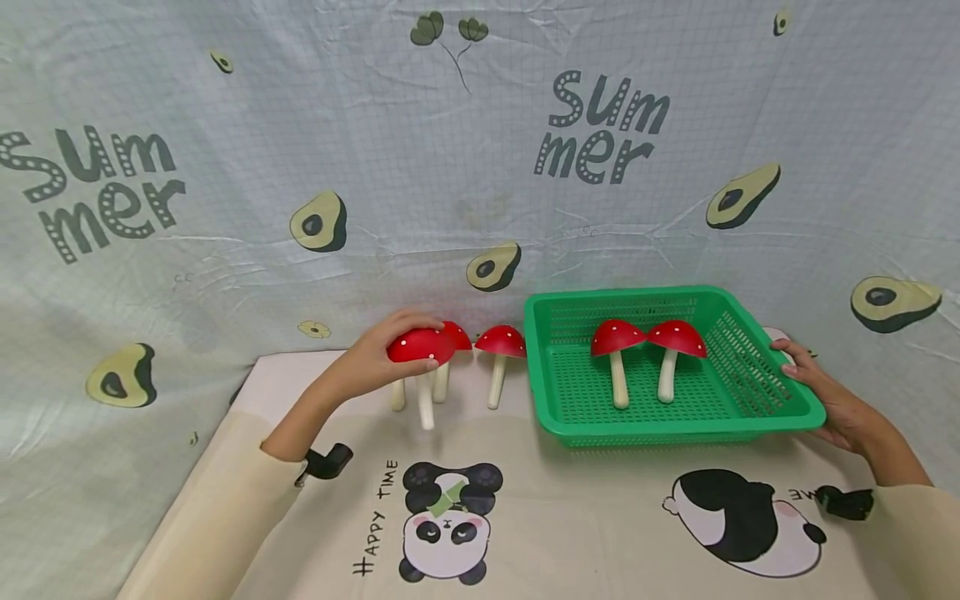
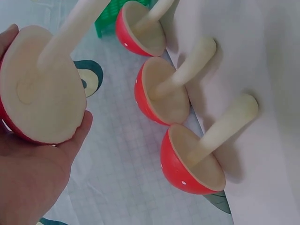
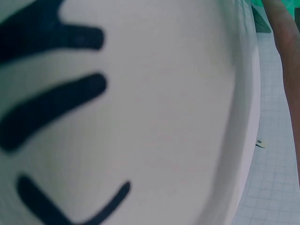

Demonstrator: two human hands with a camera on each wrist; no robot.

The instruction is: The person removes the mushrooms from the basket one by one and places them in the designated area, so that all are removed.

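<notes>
Red-capped toy mushroom (image 1: pixel 420 346) sits at 9 o'clock of the green basket (image 1: pixel 780 392), its cap cupped by the left hand (image 1: pixel 375 358). The right hand (image 1: pixel 817 392) probably clasps the basket's 3 o'clock rim. Lifting carelessly could topple the neighbouring mushrooms (image 1: pixel 501 342).

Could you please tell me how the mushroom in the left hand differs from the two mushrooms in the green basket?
The held mushroom is outside the basket, over the cloth; the two basket mushrooms stand inside it. The left hand grips the held one by its cap, while nothing touches the basket pair; the right hand holds only the basket's rim. All three share red, white-dotted caps and pale stems.
</notes>
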